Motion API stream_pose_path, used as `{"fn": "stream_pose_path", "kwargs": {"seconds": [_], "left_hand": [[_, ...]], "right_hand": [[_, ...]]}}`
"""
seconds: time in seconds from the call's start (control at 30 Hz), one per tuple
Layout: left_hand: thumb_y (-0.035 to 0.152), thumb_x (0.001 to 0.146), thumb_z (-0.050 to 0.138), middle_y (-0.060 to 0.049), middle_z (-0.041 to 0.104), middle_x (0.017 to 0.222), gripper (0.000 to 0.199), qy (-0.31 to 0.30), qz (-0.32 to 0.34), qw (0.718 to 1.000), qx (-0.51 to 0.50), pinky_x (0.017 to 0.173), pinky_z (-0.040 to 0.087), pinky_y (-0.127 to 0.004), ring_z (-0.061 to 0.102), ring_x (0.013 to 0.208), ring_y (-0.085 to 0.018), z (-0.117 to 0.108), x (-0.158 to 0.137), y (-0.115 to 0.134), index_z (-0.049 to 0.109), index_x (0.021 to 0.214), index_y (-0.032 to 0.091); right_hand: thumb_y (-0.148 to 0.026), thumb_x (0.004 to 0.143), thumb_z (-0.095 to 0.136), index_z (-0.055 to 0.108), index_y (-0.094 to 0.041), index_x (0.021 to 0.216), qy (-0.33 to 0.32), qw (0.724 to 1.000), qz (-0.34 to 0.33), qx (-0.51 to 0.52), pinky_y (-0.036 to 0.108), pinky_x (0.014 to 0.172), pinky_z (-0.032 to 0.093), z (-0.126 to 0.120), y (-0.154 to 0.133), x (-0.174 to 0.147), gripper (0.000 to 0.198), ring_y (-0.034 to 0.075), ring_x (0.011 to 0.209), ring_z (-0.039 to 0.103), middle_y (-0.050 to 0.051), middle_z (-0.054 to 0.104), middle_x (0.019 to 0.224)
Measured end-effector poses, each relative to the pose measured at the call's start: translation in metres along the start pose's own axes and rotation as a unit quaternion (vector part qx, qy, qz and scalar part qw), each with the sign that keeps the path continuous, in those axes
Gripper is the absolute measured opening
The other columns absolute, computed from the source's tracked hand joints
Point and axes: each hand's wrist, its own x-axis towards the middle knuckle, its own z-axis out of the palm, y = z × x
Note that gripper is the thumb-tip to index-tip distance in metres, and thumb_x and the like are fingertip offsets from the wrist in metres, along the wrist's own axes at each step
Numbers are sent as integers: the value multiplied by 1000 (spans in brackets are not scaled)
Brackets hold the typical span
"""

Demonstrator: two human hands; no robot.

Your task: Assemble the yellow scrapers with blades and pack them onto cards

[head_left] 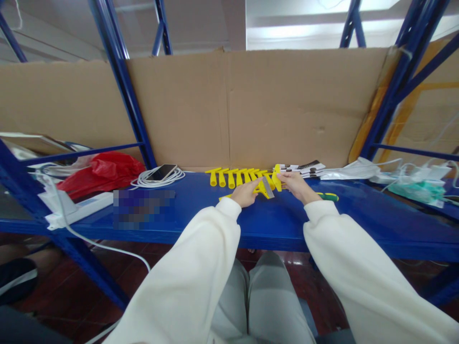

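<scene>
My left hand (245,193) is closed around the handle of a yellow scraper (264,189), whose flat metal blade points up and to the right. Just to the right, the fingers of my right hand (294,185) pinch a yellow plastic piece (276,177), held upright close to the blade. A small gap shows between piece and blade. Behind both hands lies a row of several yellow scraper handles (232,178) on the blue shelf (283,224). Beside my right wrist rests a green and yellow tool handle (328,196), its other end hidden by the hand.
White packets with dark print (304,168) lie at the back right. A phone (163,172) sits on a coiled white cable (141,180), near a red plastic bag (107,172) and a white power strip (84,210). Cardboard (279,105) walls off the back between blue posts (129,91).
</scene>
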Motion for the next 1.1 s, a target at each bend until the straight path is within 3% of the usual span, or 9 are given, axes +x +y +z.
{"fn": "stream_pose_path", "kwargs": {"seconds": [0.17, 0.3, 0.43, 0.77, 1.1], "left_hand": [[18, 93, 56, -8, 54, 150, 66, 1, -9, 1000, 1, 110, 45, -34, 55, 134, -23, -1, -1, 2, 36, 156, 24], [19, 93, 56, -8, 53, 151, 69, 5, -5, 1000, 1, 110, 45, -37, 55, 134, -24, -1, -1, 2, 31, 158, 28], [20, 93, 58, -9, 56, 148, 72, -2, -10, 1000, -3, 109, 45, -35, 57, 132, -24, 0, 0, 1, 29, 159, 25], [20, 93, 58, -11, 62, 141, 71, 5, -1, 1000, -10, 105, 46, -33, 59, 129, -23, 2, 1, 1, 29, 158, 23], [19, 92, 59, -11, 63, 139, 74, 18, 13, 999, -26, 105, 47, -36, 61, 127, -24, 4, 2, -2, 27, 159, 25]], "right_hand": [[-28, 80, 75, 62, -16, 64, -82, 996, -25, -12, 24, 58, 50, 5, -1, -5, 23, 12, 55, 57, 2, 63, 60], [-45, 72, 77, 57, -18, 59, -80, 992, -49, -80, 22, 46, 34, 6, 2, -6, 37, 8, 47, 41, -4, 50, 51], [-57, 64, 77, 56, -18, 57, -85, 985, -58, -140, 23, 47, 26, 6, 5, -4, 44, 8, 48, 37, -6, 45, 49], [-74, 51, 74, 54, -19, 53, -64, 977, -82, -186, 25, 50, 23, 7, 8, -3, 58, 9, 51, 33, -6, 42, 47], [-73, 53, 74, 49, -21, 53, -51, 971, -116, -201, 26, 52, 28, 9, 9, -3, 58, 10, 52, 36, -5, 43, 49]]}}
